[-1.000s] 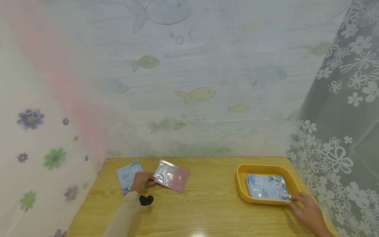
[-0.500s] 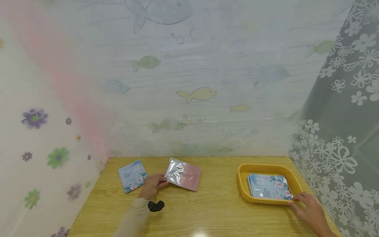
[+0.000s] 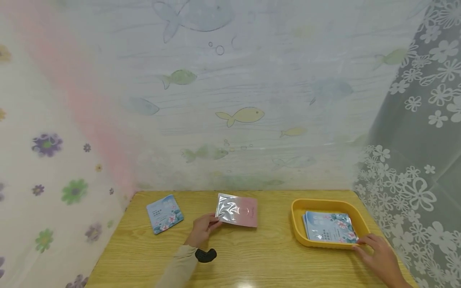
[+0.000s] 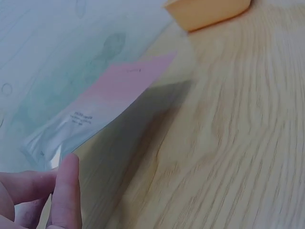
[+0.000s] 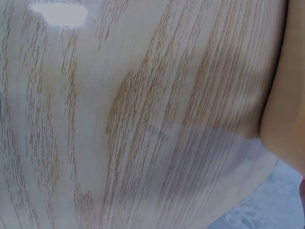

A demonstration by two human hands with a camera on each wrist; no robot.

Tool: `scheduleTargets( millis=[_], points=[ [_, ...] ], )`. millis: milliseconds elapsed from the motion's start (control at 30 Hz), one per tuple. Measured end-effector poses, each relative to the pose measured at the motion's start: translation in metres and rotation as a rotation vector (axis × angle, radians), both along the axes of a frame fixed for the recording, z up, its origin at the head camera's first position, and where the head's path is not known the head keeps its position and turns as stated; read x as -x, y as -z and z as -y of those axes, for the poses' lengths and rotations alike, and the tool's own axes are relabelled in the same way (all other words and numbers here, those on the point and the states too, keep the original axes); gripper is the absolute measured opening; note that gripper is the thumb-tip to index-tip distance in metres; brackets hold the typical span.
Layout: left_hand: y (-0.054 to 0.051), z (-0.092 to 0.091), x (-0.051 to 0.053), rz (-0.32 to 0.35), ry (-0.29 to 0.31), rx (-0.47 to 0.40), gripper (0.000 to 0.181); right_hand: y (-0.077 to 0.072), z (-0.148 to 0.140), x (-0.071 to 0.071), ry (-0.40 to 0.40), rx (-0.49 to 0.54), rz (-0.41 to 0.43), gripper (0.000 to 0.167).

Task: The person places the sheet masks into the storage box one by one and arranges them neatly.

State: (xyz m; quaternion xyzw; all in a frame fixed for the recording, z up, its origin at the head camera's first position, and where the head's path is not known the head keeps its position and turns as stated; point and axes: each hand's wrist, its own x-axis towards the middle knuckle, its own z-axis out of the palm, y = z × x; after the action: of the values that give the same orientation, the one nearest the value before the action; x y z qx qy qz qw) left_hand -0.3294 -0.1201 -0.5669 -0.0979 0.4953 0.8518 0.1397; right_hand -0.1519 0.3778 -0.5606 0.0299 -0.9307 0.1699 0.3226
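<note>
Between thumb and fingers, my left hand (image 3: 202, 229) pinches the near left corner of a pink-and-silver sachet (image 3: 237, 211). In the left wrist view the sachet (image 4: 112, 93) is tilted above the wooden table, casting a shadow on it. At the right, my right hand (image 3: 378, 256) holds the rim of a yellow plastic tray (image 3: 299, 237) by its near right corner. Inside the tray lie blue floral sachets (image 3: 330, 228), stacked slightly askew. The right wrist view catches mostly wood grain, with the tray's wall (image 5: 286, 105) along its right edge.
Another blue floral sachet (image 3: 164, 214) lies at the table's far left. Wooden tabletop (image 3: 266, 244) stretches between the left hand and the tray. Behind the table hangs a curtain (image 3: 245, 160) printed with fish, and a floral curtain (image 3: 407, 200) borders the right side.
My left hand has carried the pink-and-silver sachet rightward, away from the blue sachet at the left, and the sachet has turned straighter. The right hand stays at the tray's corner.
</note>
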Motion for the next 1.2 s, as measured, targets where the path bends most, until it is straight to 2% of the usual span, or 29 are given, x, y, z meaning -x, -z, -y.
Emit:
scheduleTargets(
  millis=[200, 333, 400, 533, 633, 833, 900, 1000, 1100, 1200],
  points=[
    [-0.007, -0.023, -0.003, 0.016, 0.018, -0.071, 0.043, -0.001, 0.000, 0.000, 0.005, 0.005, 0.028, 0.030],
    [-0.009, -0.032, -0.005, 0.030, 0.019, -0.044, 0.041, 0.001, 0.000, -0.001, 0.006, 0.004, 0.025, 0.030],
    [-0.007, -0.032, -0.006, 0.047, 0.010, 0.005, 0.039, 0.001, -0.001, -0.001, 0.005, 0.003, 0.015, 0.030],
    [-0.001, -0.030, -0.007, 0.055, 0.009, 0.198, 0.033, 0.001, 0.000, 0.000, 0.013, 0.013, 0.025, 0.030],
    [0.004, -0.030, -0.007, 0.020, 0.025, 0.334, 0.026, 0.001, 0.001, 0.000, 0.025, 0.031, 0.063, 0.028],
    [0.007, -0.030, -0.002, -0.060, 0.030, 0.500, 0.003, 0.001, 0.002, 0.000, 0.032, 0.050, 0.093, 0.027],
    [0.008, -0.030, 0.001, -0.063, 0.025, 0.576, 0.005, 0.002, 0.002, 0.001, 0.027, 0.048, 0.088, 0.027],
    [0.007, -0.029, 0.004, -0.031, 0.035, 0.679, 0.008, 0.003, 0.001, 0.001, 0.019, 0.044, 0.080, 0.027],
    [0.006, -0.030, 0.005, 0.005, 0.060, 0.700, 0.011, 0.003, 0.000, 0.001, 0.017, 0.032, 0.063, 0.028],
    [0.006, -0.031, 0.004, 0.008, 0.065, 0.674, 0.017, 0.004, -0.001, 0.001, 0.019, 0.017, 0.044, 0.029]
  ],
)
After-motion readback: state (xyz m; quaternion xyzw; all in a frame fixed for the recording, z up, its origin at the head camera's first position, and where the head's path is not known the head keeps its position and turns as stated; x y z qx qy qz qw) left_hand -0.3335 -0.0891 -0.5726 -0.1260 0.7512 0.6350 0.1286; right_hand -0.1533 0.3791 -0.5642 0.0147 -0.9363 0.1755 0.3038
